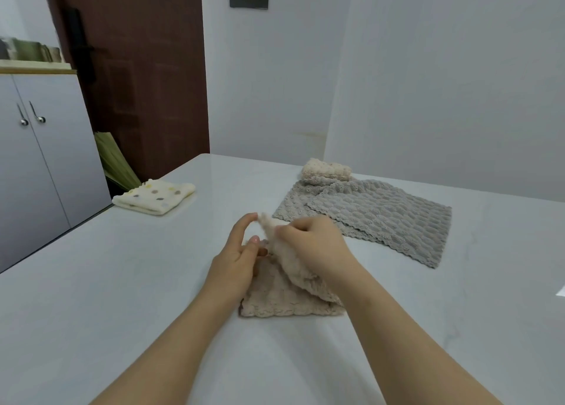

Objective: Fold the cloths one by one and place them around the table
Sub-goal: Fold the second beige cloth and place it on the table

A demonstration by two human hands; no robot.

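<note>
A beige fluffy cloth (284, 300) lies on the white table (122, 282) in front of me, its upper layer lifted off the lower one. My right hand (318, 245) pinches the raised edge of that layer. My left hand (241, 258) touches the same edge from the left, with the forefinger and thumb at the cloth's tip. Two grey textured cloths (376, 218) lie spread out and overlapping behind, to the right. A folded beige cloth (326, 170) sits at their far end. A folded cream cloth with coloured dots (154, 196) rests near the table's left edge.
A grey cabinet (46, 166) with two handles stands to the left of the table. Behind it is a dark brown door (137, 68), with green folded material (113, 160) leaning beside it. White walls close the far and right sides.
</note>
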